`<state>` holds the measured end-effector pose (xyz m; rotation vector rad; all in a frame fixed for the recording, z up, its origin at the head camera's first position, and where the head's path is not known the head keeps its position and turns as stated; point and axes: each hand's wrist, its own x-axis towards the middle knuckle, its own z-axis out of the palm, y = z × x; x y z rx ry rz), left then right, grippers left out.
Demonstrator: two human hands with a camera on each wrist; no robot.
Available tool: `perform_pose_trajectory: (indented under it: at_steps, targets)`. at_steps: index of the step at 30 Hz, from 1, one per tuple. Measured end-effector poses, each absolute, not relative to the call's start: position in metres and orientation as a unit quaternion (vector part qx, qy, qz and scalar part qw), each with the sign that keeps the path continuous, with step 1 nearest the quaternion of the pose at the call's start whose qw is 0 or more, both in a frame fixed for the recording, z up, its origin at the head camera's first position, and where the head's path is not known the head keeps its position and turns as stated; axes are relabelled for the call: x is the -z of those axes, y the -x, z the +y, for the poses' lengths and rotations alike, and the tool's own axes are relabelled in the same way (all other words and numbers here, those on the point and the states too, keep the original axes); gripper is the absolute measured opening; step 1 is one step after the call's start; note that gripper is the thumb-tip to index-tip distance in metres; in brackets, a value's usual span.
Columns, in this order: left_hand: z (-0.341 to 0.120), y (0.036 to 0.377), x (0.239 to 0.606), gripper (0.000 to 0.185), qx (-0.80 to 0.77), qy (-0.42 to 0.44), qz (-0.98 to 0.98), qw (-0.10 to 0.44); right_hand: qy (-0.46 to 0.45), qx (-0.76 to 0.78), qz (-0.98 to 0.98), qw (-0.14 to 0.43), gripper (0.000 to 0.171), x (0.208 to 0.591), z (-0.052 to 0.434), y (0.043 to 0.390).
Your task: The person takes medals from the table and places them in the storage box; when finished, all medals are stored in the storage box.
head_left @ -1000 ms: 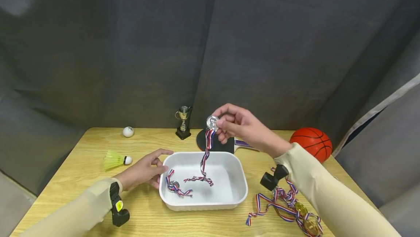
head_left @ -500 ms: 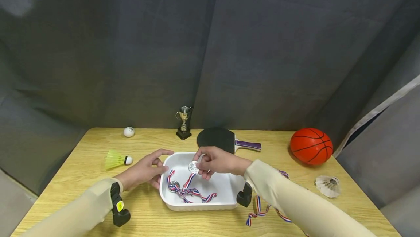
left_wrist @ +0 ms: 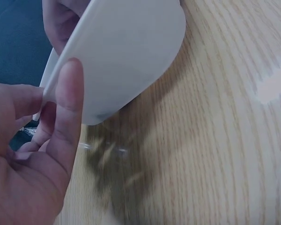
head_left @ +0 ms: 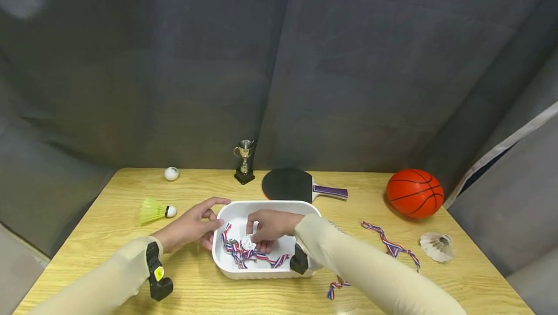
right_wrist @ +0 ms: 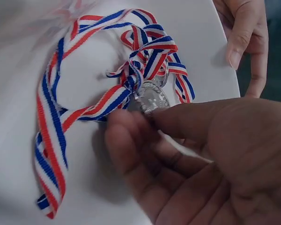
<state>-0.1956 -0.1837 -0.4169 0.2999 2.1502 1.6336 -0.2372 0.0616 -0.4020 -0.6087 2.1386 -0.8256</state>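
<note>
My left hand (head_left: pixel 192 227) pinches the left rim of a white plastic tub (head_left: pixel 261 274), thumb over the edge and fingers against the outer wall, as the left wrist view also shows. Inside the tub, my right hand (head_left: pixel 272 228) holds a silver medal (right_wrist: pixel 150 96) between thumb and fingers, low near the floor. Its red, white and blue ribbon (right_wrist: pixel 51 117) lies looped on the tub's bottom. A second silver medal (head_left: pixel 231 245) lies beside it at the left end, partly covered by tangled ribbon.
Behind the tub are a table tennis paddle (head_left: pixel 286 185) and a small trophy cup (head_left: pixel 245 160). A white ball (head_left: pixel 171 174) and yellow shuttlecock (head_left: pixel 152 212) lie left. A basketball (head_left: pixel 414 194), white shuttlecock (head_left: pixel 437 247) and medal ribbons (head_left: pixel 391 247) are right, partly behind my sleeve.
My right hand has come down and leftward from above the paddle into the tub, bringing the silver medal and its ribbon. My left hand stays on the rim.
</note>
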Motion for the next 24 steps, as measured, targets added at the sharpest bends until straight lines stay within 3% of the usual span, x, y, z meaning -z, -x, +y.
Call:
perform_pose_trajectory:
  at_steps: [24]
  targets:
    - [-0.1830, 0.1952, 0.4170, 0.059, -0.583, -0.108, 0.777, 0.211, 0.191, 0.283, 0.866, 0.367, 0.020, 0.3992, 0.0525, 0.2319]
